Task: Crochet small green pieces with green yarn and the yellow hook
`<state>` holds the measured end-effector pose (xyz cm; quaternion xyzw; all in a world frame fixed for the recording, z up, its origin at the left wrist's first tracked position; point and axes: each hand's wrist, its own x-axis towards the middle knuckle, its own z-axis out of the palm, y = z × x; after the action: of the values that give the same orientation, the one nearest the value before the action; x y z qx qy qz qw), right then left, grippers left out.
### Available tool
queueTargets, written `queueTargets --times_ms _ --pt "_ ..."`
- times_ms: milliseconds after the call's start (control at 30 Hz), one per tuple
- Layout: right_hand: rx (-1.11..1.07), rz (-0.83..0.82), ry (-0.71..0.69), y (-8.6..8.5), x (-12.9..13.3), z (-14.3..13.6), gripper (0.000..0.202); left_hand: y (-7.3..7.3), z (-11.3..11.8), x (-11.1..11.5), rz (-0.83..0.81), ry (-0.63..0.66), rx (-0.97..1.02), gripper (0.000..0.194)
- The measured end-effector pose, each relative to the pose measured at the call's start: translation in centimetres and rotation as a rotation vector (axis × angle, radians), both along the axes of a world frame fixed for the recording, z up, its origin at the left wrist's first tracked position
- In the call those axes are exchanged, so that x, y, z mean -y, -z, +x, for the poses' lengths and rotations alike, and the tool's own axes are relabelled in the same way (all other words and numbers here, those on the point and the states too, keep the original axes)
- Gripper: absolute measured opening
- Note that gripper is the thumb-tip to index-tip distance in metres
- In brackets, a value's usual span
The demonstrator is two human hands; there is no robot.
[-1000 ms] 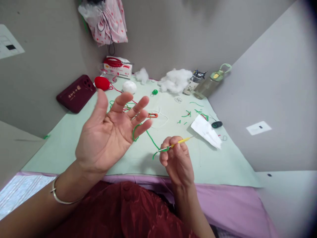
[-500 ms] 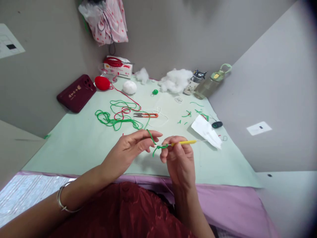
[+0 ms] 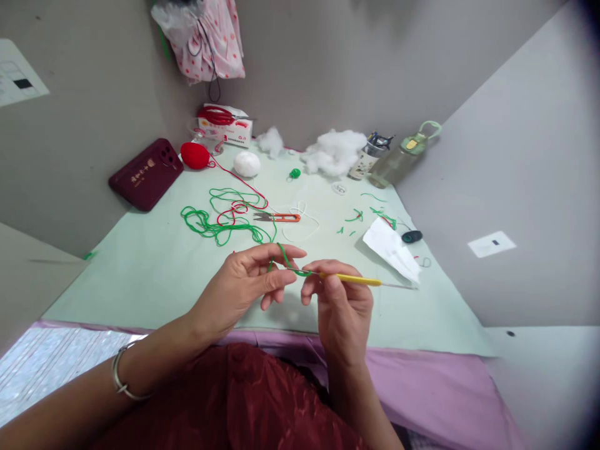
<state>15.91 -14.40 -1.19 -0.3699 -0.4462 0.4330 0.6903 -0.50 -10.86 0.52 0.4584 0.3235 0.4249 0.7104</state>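
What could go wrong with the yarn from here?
The loose green yarn overlaps red yarn, so pulling might knot them together. A green strand appears to cross the orange snips and could snag there. The green loop at the hook might slip off if tension slackens.

Dark red phone (image 3: 146, 175), left edge of table (image 3: 412, 312): gold characters, seemingly Chinese, too small to read. White box (image 3: 238, 136), far left corner: red print, row of dark characters, blurred. No wording legible for certain.

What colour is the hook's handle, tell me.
The hook's handle is yellow; the head view shows it best.
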Motion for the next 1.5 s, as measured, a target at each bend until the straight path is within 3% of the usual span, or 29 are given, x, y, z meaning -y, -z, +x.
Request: queueTargets --times_ms 200,533,867,1067,1267,1500 --pt "0.026 -0.003 0.018 0.3 0.0 0.0 0.012 0.2 0.1 0.0 0.024 -0.048 -0.080 0.024" --pt "0.113 0.068 -0.006 0.8 0.4 -0.3 0.016 0.3 0.0 -0.1 -0.018 -0.036 -0.075 0.081" --pt "0.393 0.102 0.006 0.7 1.2 0.3 0.025 -0.5 -0.5 -0.9 -0.085 0.077 -0.010 0.103" --pt "0.407 0.168 0.012 0.7 1.1 0.5 0.025 -0.5 -0.7 -1.0 -0.066 0.030 -0.020 0.100" --pt "0.389 0.204 0.014 0.5 0.7 0.3 0.023 -0.5 -0.5 -0.7 -0.079 0.063 -0.030 0.105" --pt "0.194 0.152 0.020 0.9 0.3 -0.3 0.019 0.3 -0.3 -0.6 -0.084 -0.004 -0.006 0.092"
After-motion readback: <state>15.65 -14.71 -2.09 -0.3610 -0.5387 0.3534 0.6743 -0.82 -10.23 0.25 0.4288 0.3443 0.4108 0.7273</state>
